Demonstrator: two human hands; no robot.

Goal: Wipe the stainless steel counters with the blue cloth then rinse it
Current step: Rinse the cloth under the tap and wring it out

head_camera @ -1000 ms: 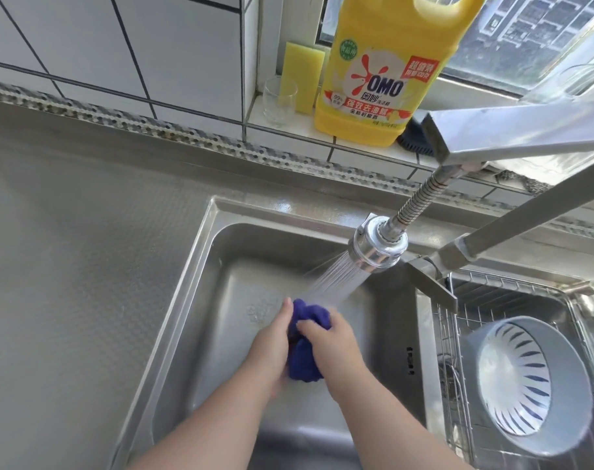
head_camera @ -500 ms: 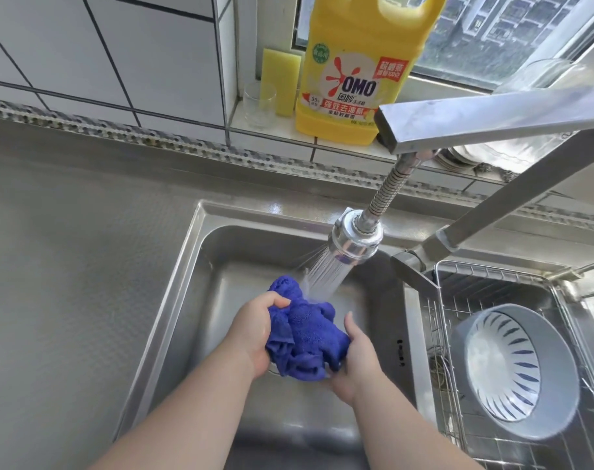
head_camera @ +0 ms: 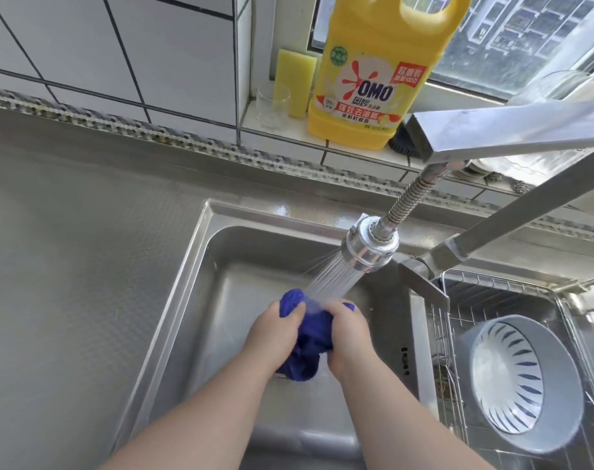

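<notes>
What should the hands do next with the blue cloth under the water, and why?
Probably keep squeezing and turn the bunched blue cloth a little. The left hand and right hand grip it together over the steel sink, and the chrome spray head wets only its top, so its lower folds likely need rinsing.

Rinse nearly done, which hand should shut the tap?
Right, probably. The right hand sits nearer the square steel faucet, whose base stands right of the basin; the left hand can keep holding the bunched blue cloth. No handle is visible.
</notes>
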